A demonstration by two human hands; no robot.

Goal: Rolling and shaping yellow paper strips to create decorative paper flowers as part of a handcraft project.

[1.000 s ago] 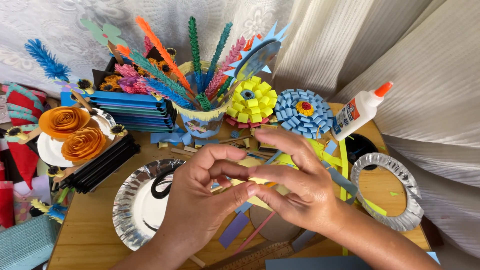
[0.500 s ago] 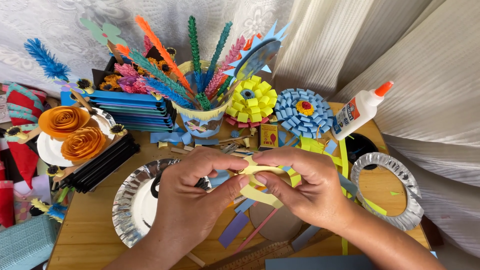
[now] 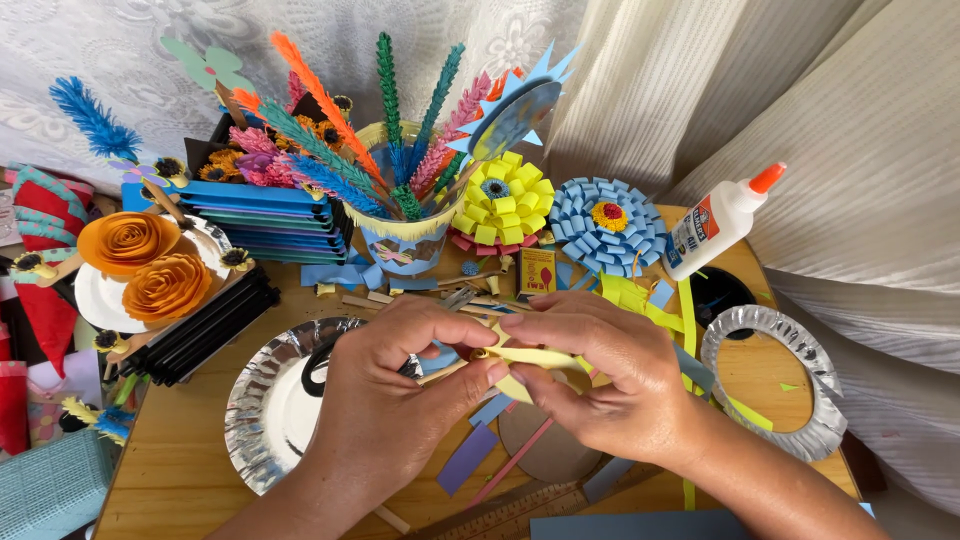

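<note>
My left hand (image 3: 395, 395) and my right hand (image 3: 600, 375) meet over the middle of the wooden table (image 3: 180, 470), both pinching one yellow paper strip (image 3: 530, 357) between thumbs and fingers. The strip is folded or rolled at the fingertips, and its end runs under my right palm. Loose blue, purple and pink paper strips (image 3: 468, 458) lie right beneath the hands. A silver paper plate (image 3: 262, 400) with black scissors on it sits beside my left wrist.
A paper cup of colourful fringed paper stems (image 3: 400, 235) stands behind the hands, with a yellow paper flower (image 3: 505, 205) and a blue one (image 3: 607, 220). A glue bottle (image 3: 720, 222) leans at the right, above a silver plate ring (image 3: 775, 380). Orange paper roses (image 3: 145, 265) lie at the left.
Both hands have lowered toward the table and closed tighter together on the yellow strip, fingers now rolling or folding it. Nothing else on the table has shifted.
</note>
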